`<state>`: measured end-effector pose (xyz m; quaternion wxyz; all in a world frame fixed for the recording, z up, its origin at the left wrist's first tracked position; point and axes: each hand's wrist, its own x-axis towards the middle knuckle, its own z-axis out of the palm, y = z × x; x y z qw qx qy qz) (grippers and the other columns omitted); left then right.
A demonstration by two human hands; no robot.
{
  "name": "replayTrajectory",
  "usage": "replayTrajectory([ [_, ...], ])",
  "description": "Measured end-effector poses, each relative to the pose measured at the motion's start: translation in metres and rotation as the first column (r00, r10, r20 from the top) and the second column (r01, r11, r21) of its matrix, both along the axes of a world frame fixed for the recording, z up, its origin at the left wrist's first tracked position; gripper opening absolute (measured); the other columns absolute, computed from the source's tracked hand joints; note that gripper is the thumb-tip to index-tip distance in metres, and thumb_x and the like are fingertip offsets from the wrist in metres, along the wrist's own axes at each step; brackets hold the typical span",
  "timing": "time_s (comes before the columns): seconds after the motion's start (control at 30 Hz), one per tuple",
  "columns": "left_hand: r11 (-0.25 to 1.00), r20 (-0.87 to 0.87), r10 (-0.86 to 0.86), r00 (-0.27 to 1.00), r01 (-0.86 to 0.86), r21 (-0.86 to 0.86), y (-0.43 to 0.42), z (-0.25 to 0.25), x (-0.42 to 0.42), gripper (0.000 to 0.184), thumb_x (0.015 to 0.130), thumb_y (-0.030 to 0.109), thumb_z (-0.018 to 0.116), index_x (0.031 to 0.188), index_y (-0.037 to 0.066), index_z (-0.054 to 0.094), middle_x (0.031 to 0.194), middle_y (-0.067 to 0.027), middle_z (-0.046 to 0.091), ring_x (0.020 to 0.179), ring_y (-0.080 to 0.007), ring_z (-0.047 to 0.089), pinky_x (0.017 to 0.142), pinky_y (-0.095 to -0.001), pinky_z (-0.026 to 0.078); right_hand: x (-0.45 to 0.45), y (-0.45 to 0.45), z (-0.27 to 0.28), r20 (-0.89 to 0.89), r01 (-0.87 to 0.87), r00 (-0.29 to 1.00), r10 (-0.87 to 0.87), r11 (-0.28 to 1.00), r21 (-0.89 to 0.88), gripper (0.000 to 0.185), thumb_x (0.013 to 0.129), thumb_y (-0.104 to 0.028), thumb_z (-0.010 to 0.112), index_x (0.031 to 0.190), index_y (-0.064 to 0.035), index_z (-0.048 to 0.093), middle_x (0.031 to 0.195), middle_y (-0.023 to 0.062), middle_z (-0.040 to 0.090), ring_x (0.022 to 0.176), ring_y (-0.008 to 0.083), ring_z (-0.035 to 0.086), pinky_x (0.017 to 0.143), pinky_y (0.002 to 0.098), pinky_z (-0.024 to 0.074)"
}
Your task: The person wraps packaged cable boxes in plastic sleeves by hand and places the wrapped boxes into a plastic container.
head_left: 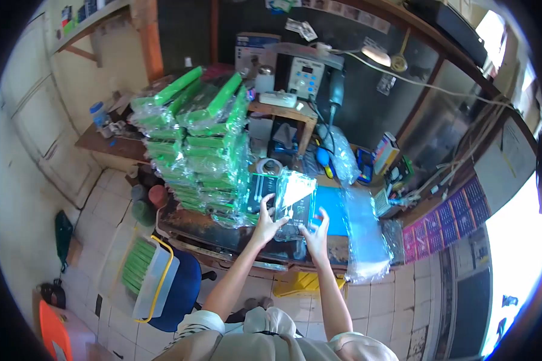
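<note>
In front of me on the workbench lies a flat dark box in clear plastic wrap [296, 201], with strong glare across its upper part. My left hand [267, 224] is at its lower left, fingers apart and the thumb over the wrap's edge. At the lower right corner is my right hand [317, 235], its thumb at the wrap and the index finger raised apart from it. Another dark printed box [261, 188] lies just left of the wrapped one, beside my left fingers. A blue mat [332, 210] shows to the right. Undersides of both hands are hidden.
Tall stacks of plastic-wrapped green packs [205, 144] stand at the left. Clear plastic bags [367, 237] hang over the bench's front right edge. Behind are a soldering station [306, 77] and a small wooden stand [283, 111]. A bin of green packs [141, 265] rests on a blue chair [186, 283].
</note>
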<state>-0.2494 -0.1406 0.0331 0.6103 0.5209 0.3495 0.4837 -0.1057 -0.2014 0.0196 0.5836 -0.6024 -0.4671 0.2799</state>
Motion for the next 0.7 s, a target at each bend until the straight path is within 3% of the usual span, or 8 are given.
replayTrajectory([
  [0.03, 0.996, -0.001, -0.084, 0.996, 0.084, -0.033, -0.002, 0.002, 0.0, 0.077, 0.071, -0.003, 0.065, 0.13, 0.012, 0.017, 0.104, -0.0139, 0.053, 0.094, -0.0175, 0.053, 0.076, -0.0274, 0.045, 0.005, 0.001, 0.004, 0.143, 0.07, 0.987, -0.068, 0.997, -0.011, 0.089, 0.067, -0.005, 0.071, 0.135, -0.0048, 0.013, 0.125, 0.0178, 0.026, 0.111, 0.0265, 0.039, 0.086, 0.0354, 0.0434],
  [0.13, 0.971, -0.12, -0.233, 0.965, 0.237, 0.016, -0.007, 0.008, -0.005, 0.078, 0.071, 0.0, 0.068, 0.131, 0.016, 0.021, 0.116, -0.0176, 0.048, 0.105, -0.0213, 0.05, 0.082, -0.0327, 0.045, 0.014, 0.002, 0.044, 0.507, 0.164, 0.823, -0.254, 0.962, 0.216, 0.086, 0.064, -0.004, 0.072, 0.134, -0.0065, 0.023, 0.13, 0.0208, 0.026, 0.119, 0.0334, 0.032, 0.099, 0.0393, 0.0305],
  [0.23, 0.931, -0.173, -0.345, 0.923, 0.36, 0.064, -0.007, -0.003, -0.012, 0.075, 0.072, 0.004, 0.068, 0.131, 0.015, 0.024, 0.115, -0.0179, 0.049, 0.105, -0.0212, 0.05, 0.085, -0.0326, 0.043, 0.039, 0.007, 0.045, 0.524, 0.143, 0.816, -0.243, 0.964, 0.224, 0.046, 0.069, 0.001, 0.061, 0.112, -0.0083, 0.052, 0.127, 0.0179, 0.035, 0.117, 0.0339, 0.035, 0.099, 0.0401, 0.0292],
  [0.27, 0.896, -0.18, -0.433, 0.883, 0.444, 0.024, -0.007, 0.002, -0.014, 0.073, 0.072, 0.005, 0.068, 0.131, 0.014, 0.025, 0.115, -0.0179, 0.049, 0.105, -0.021, 0.05, 0.086, -0.0322, 0.042, 0.047, 0.008, 0.044, 0.575, 0.168, 0.757, -0.31, 0.943, 0.287, 0.026, 0.074, -0.002, 0.059, 0.1, -0.002, 0.057, 0.109, 0.0158, 0.051, 0.103, 0.0258, 0.049, 0.091, 0.0335, 0.038],
  [0.33, 0.88, -0.141, -0.463, 0.875, 0.473, 0.046, -0.01, 0.009, -0.02, 0.067, 0.073, 0.007, 0.066, 0.128, 0.01, 0.028, 0.11, -0.0156, 0.052, 0.101, -0.0212, 0.052, 0.083, -0.0311, 0.043, 0.068, 0.012, 0.035, 0.068, 0.196, 0.975, -0.212, 0.961, 0.196, 0.016, 0.076, -0.004, 0.059, 0.091, -0.0005, 0.058, 0.084, 0.0091, 0.059, 0.079, 0.019, 0.058, 0.072, 0.0296, 0.046],
  [0.4, 0.857, -0.167, -0.51, 0.844, 0.515, -0.012, -0.011, 0.016, -0.028, 0.065, 0.073, 0.006, 0.066, 0.128, 0.01, 0.03, 0.11, -0.015, 0.052, 0.101, -0.0199, 0.052, 0.084, -0.0307, 0.043, 0.084, 0.019, 0.031, -0.189, 0.239, 0.958, -0.216, 0.964, 0.113, 0.011, 0.076, -0.006, 0.062, 0.085, -0.0018, 0.058, 0.07, 0.0038, 0.058, 0.061, 0.0128, 0.056, 0.055, 0.0248, 0.0451],
  [0.53, 0.844, -0.075, -0.537, 0.84, 0.532, -0.071, -0.011, 0.005, -0.034, 0.065, 0.074, 0.008, 0.067, 0.128, 0.012, 0.031, 0.112, -0.015, 0.052, 0.102, -0.0191, 0.051, 0.085, -0.0304, 0.042, 0.11, 0.029, 0.011, -0.407, 0.225, 0.878, -0.252, 0.968, -0.114, 0.014, 0.081, -0.015, 0.062, 0.086, -0.0041, 0.054, 0.063, 0.0017, 0.055, 0.048, 0.0091, 0.049, 0.044, 0.0198, 0.0383],
  [0.7, 0.875, 0.077, -0.421, 0.904, 0.427, -0.228, -0.019, -0.01, -0.026, 0.068, 0.076, 0.005, 0.064, 0.132, 0.01, 0.026, 0.125, -0.0153, 0.043, 0.107, -0.0187, 0.048, 0.089, -0.0294, 0.04, 0.097, 0.022, -0.016, -0.651, 0.026, 0.758, -0.052, 0.998, -0.049, 0.035, 0.087, -0.033, 0.053, 0.107, -0.0063, 0.042, 0.098, 0.0103, 0.049, 0.083, 0.0201, 0.053, 0.073, 0.0318, 0.0463],
])
